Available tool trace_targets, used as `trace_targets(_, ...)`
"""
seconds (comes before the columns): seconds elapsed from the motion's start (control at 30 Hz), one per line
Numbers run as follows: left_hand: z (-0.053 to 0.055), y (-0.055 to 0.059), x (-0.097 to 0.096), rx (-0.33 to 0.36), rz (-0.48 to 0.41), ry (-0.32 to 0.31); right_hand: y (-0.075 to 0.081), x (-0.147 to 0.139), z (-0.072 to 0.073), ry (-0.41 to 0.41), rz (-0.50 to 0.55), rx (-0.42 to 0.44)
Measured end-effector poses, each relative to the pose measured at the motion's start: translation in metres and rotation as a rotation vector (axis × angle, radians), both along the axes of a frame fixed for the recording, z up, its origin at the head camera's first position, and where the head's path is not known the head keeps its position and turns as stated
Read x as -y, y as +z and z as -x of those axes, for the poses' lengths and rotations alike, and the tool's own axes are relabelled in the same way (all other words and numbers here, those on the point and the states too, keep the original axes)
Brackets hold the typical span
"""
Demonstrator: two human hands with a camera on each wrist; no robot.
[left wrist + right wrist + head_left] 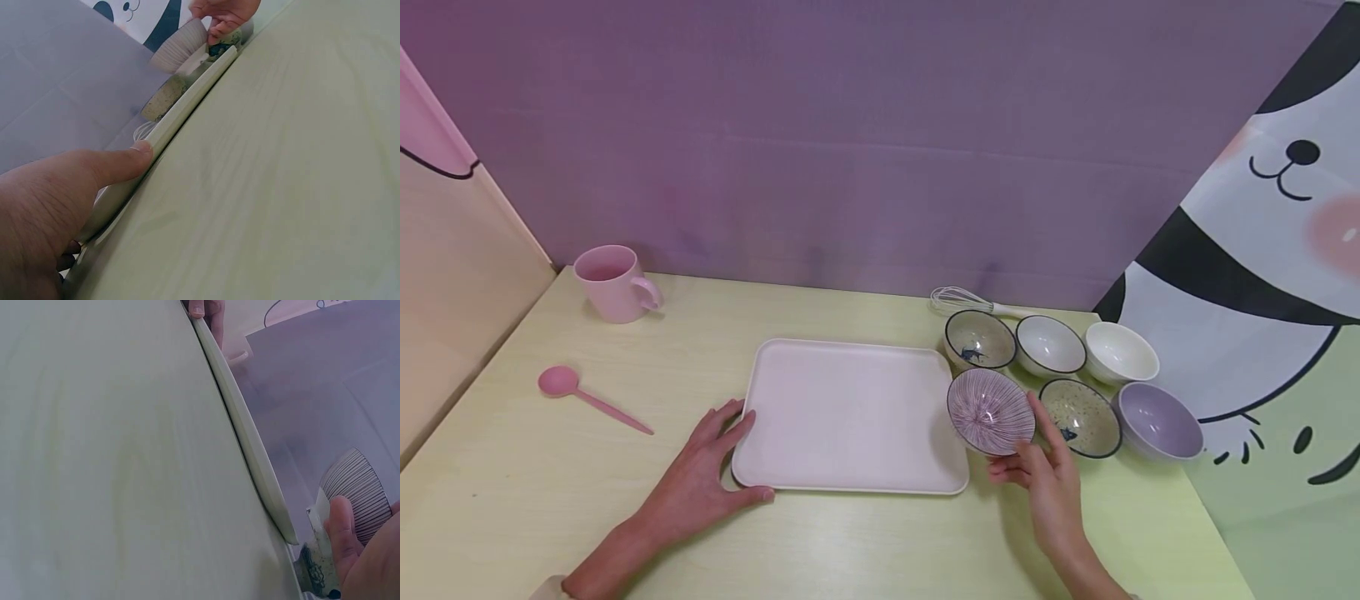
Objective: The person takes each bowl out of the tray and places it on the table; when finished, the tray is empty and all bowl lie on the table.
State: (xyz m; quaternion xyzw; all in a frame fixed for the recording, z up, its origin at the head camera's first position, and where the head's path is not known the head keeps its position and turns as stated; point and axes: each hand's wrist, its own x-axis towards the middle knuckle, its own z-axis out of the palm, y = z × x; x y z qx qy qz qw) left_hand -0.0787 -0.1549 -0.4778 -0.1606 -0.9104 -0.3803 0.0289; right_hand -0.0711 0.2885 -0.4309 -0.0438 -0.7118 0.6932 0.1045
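Observation:
With thumb and fingers, my right hand (1051,487) grips the side of a small bowl with fine purple stripes (987,408). It is raised and tilted, overlapping the right edge of a pale pink rectangular tray (850,417) in the head view. The bowl's ribbed-looking outside (361,487) shows in the right wrist view. My left hand (707,471) holds the tray's front left corner, fingers at the left edge and thumb along the front rim. The left wrist view shows the left thumb (125,164) against the rim; the other fingers are mostly hidden.
Right of the tray stand a beige bowl (979,337), a white dark-rimmed bowl (1049,343), a plain white bowl (1122,352), a speckled bowl (1081,417) and a lilac bowl (1159,421). A whisk (962,300) lies behind. A pink mug (613,287) and pink spoon (561,382) are left.

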Motion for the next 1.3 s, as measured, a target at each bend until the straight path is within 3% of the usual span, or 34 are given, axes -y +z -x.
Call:
trace_targets(0.57,0.0,0.002,0.0,0.002,0.0,0.005,-0.016,-0.016,-0.005,0.023,0.038,-0.023)
trace_targets(0.97,-0.001,0.002,0.0,0.01,0.001,0.008,-0.018,-0.016,0.0,-0.008,0.014,0.047)
trace_targets(1.3,-0.001,0.0,0.0,-0.001,-0.004,0.001,-0.018,-0.026,0.004,0.087,-0.063,0.078)
